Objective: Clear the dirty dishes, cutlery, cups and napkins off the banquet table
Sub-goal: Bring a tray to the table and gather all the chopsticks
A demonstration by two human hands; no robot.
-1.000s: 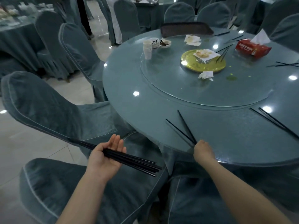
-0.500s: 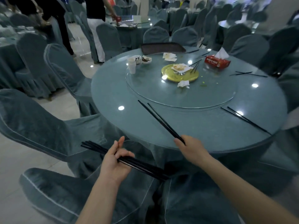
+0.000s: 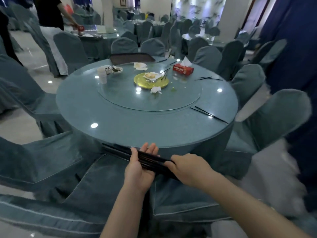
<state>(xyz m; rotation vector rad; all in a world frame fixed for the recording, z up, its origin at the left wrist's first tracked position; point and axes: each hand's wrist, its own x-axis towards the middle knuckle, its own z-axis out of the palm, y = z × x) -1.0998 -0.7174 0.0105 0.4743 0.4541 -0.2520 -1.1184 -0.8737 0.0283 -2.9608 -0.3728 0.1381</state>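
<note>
Red tissue box (image 3: 183, 69), dark tray (image 3: 131, 57), covered chairs (image 3: 272, 117), standing person (image 3: 51, 28)

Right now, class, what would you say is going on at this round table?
A person is clearing a banquet table and gathering chopsticks. The left hand cradles a black chopstick bundle, and the right hand grips its other end. On the table are a stack of cups, a yellow plate, crumpled napkins, a red tissue box and a loose chopstick pair.
</note>
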